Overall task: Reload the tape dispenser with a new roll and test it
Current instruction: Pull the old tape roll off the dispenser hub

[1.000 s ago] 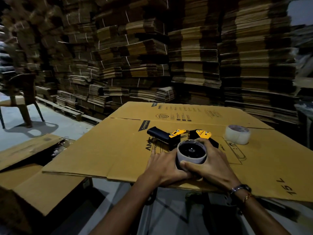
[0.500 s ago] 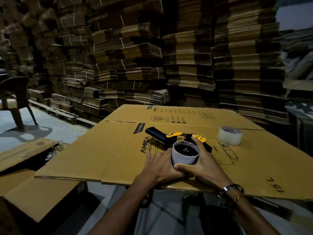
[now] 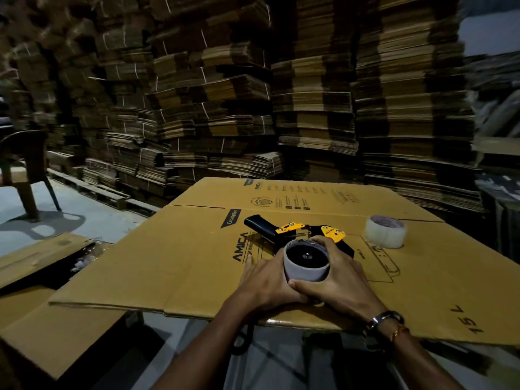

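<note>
A black and yellow tape dispenser point(image 3: 284, 230) lies on its side on a flattened cardboard box point(image 3: 174, 257), handle pointing far left. On its hub sits a grey cardboard core point(image 3: 305, 270), standing upright with its dark inside showing. My left hand point(image 3: 267, 282) cups the core's left side, palm near the cardboard. My right hand point(image 3: 334, 277) wraps the core from the right, thumb across its front and fingers over its far rim. A roll of clear tape point(image 3: 385, 231) stands apart, far right of the dispenser.
Tall stacks of bundled flat cartons point(image 3: 309, 94) wall the far side. A chair point(image 3: 25, 167) stands at far left on the grey floor. More flattened cardboard point(image 3: 42, 327) lies lower left, below the box's edge.
The view has tilted up slightly. My right fingers have shifted further over the core's far rim; both hands stay on the core at the dispenser.
</note>
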`<state>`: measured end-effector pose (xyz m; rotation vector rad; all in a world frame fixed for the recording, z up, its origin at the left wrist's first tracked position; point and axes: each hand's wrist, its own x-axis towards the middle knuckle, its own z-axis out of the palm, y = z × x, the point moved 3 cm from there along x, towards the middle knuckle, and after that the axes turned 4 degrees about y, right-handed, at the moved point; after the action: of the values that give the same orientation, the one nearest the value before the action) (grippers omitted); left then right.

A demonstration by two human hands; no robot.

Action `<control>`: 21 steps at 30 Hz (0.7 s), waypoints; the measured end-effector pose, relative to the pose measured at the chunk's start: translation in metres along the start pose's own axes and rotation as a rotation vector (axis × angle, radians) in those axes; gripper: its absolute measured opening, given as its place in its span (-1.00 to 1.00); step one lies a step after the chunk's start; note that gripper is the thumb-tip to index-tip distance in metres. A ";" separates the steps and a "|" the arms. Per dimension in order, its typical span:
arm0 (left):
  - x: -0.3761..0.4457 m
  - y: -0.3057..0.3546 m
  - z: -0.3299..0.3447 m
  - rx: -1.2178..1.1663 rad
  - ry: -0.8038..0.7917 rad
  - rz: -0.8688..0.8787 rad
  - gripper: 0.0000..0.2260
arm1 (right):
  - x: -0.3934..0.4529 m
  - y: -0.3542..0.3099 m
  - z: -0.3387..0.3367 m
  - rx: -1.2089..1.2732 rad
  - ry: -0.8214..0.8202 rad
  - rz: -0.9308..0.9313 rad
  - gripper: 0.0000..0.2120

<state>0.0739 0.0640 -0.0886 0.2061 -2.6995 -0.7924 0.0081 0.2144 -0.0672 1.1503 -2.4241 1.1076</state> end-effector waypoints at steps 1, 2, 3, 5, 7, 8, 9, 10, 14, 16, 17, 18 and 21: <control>0.000 0.000 0.001 0.003 0.003 0.006 -0.04 | 0.000 -0.001 0.000 -0.006 0.007 -0.009 -0.08; 0.000 -0.001 0.001 0.004 0.006 0.011 -0.04 | -0.001 -0.001 0.000 -0.009 0.016 -0.019 -0.09; 0.000 -0.001 0.001 0.006 0.007 0.013 -0.04 | -0.001 -0.002 0.000 -0.012 0.027 -0.026 -0.10; 0.002 -0.004 0.002 0.019 0.006 0.009 -0.02 | -0.002 -0.003 0.000 -0.020 0.041 -0.034 -0.09; 0.003 -0.006 0.003 0.030 0.010 0.004 0.00 | -0.001 -0.002 0.000 -0.026 0.039 -0.038 -0.09; 0.004 -0.006 0.002 0.029 0.012 0.005 -0.01 | -0.001 -0.002 0.000 -0.026 0.038 -0.039 -0.09; 0.004 -0.006 0.002 0.020 0.013 0.006 -0.02 | 0.000 -0.002 0.001 -0.024 0.037 -0.035 -0.09; 0.003 -0.005 0.002 0.007 0.010 0.009 -0.03 | 0.000 -0.002 0.001 -0.019 0.040 -0.034 -0.09; 0.002 -0.001 -0.001 -0.045 -0.031 0.003 -0.06 | 0.000 0.000 -0.001 0.032 0.070 -0.031 -0.20; 0.000 -0.001 -0.002 -0.059 -0.037 0.001 -0.07 | 0.000 0.000 -0.001 0.056 0.071 -0.026 -0.23; 0.000 -0.001 -0.002 -0.066 -0.040 0.000 -0.08 | 0.000 0.000 -0.001 0.063 0.066 -0.020 -0.22; 0.000 0.000 -0.002 -0.070 -0.041 0.002 -0.09 | 0.001 0.000 -0.001 0.067 0.062 -0.017 -0.20; 0.000 0.001 -0.002 -0.077 -0.048 0.013 -0.10 | 0.002 0.002 -0.001 0.076 0.053 -0.002 -0.13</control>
<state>0.0751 0.0639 -0.0863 0.1528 -2.7061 -0.9060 0.0055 0.2146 -0.0668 1.1309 -2.3597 1.2231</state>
